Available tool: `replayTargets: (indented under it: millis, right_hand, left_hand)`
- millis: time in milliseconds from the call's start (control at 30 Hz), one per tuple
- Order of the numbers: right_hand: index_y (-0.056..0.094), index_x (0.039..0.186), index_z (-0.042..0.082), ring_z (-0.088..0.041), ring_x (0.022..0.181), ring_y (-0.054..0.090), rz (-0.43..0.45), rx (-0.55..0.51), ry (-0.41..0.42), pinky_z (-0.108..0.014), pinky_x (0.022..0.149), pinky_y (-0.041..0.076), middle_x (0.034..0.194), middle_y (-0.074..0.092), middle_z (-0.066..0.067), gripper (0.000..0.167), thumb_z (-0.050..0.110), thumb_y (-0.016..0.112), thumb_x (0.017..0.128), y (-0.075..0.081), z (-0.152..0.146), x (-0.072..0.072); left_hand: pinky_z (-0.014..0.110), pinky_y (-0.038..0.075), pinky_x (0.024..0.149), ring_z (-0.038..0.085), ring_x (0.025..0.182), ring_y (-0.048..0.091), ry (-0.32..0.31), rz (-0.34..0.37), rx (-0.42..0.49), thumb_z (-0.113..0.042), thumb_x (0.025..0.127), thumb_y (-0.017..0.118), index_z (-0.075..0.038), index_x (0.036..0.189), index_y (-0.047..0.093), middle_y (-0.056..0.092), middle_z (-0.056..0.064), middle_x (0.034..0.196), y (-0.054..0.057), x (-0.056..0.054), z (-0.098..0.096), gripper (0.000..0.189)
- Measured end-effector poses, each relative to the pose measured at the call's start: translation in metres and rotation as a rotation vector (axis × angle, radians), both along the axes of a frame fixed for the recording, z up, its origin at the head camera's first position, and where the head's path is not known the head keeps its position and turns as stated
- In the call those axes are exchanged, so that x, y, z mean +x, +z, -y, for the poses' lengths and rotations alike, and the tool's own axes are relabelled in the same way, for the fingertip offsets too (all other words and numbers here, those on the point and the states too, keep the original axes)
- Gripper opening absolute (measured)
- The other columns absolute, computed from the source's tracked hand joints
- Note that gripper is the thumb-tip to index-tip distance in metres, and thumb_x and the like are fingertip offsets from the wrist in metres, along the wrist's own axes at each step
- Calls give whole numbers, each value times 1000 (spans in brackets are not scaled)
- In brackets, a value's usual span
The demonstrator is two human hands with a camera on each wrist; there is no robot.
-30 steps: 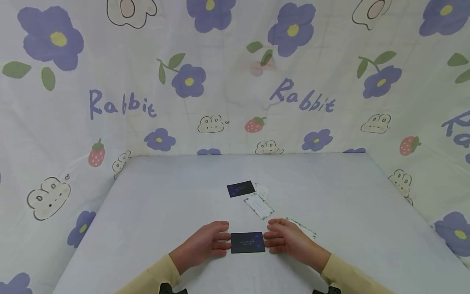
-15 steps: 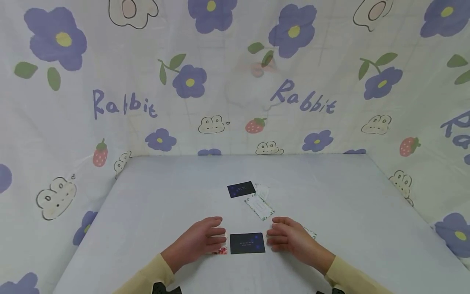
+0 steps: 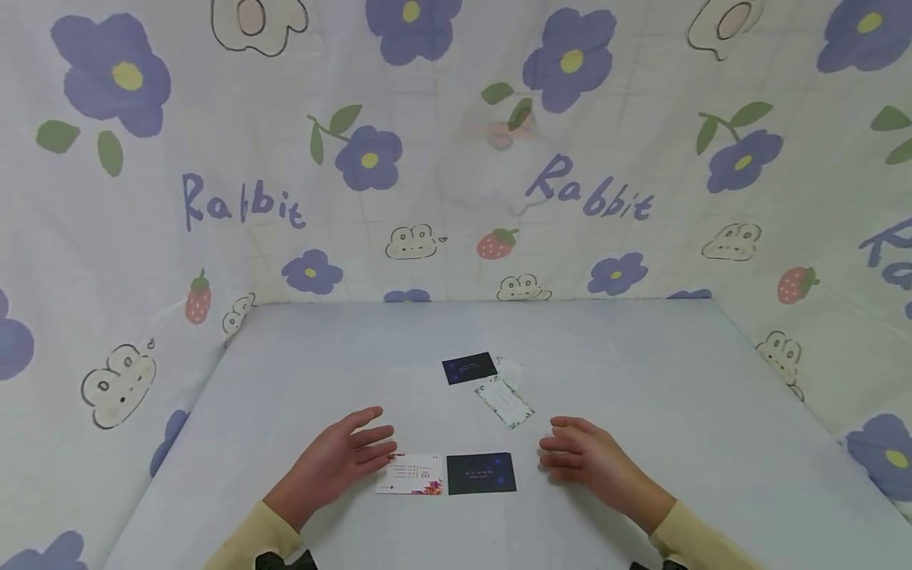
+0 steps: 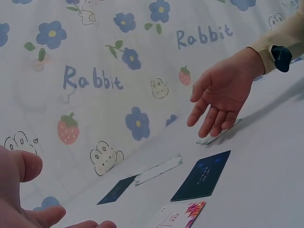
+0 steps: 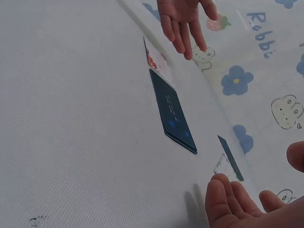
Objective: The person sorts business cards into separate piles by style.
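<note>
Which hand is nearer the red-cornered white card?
Left. The left hand is left of the red-cornered white card, overlapping its upper-left corner in the head view; the right hand is farther off, right of the near dark card.

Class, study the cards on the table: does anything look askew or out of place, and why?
Yes: the farther dark card, leaf-bordered card and pale card lie at clashing angles. They look askew because the nearer dark stack and red-flowered card sit neatly side by side.
</note>
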State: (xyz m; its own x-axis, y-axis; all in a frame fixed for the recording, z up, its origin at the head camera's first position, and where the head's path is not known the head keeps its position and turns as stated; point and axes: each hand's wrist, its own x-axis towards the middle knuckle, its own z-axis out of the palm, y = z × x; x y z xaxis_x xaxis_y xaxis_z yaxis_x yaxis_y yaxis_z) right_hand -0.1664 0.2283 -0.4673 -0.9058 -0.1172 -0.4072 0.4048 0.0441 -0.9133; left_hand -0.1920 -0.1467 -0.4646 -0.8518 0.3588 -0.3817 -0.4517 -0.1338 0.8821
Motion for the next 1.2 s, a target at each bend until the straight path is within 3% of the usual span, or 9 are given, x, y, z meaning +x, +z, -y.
replayTargets:
  millis: [567,900,1033,1200]
  right_hand:
    - [24,152,-5,-12,95,73,9,-41,11,-27,84,59,111,73,-2,57,25,44,108,5,-3,-7]
    - [25,153,-3,-12,96,72,10,-28,24,-28,85,59,117,71,-5,58,28,44,108,5,0,-14]
    - [24,154,-2,-13,99,72,-11,-9,22,-28,86,58,128,68,-13,60,31,44,109,7,0,-24]
    - [23,156,-3,-14,105,71,-68,41,26,-27,89,58,147,51,-29,62,33,42,109,6,2,-49]
  left_hand:
    - [53,37,118,47,146,41,44,12,-28,-38,109,38,-5,161,23,34,30,161,-2,-7,1,63]
    - [55,34,119,47,147,38,18,-14,-17,-40,109,39,-4,161,21,31,31,162,-2,-12,2,66]
    - [54,33,120,46,148,38,21,-19,-4,-38,109,38,-5,161,21,31,30,162,-4,-20,2,64]
    - [52,34,121,45,148,39,41,-23,-14,-35,110,35,-5,161,23,33,29,162,-6,-45,-5,60]
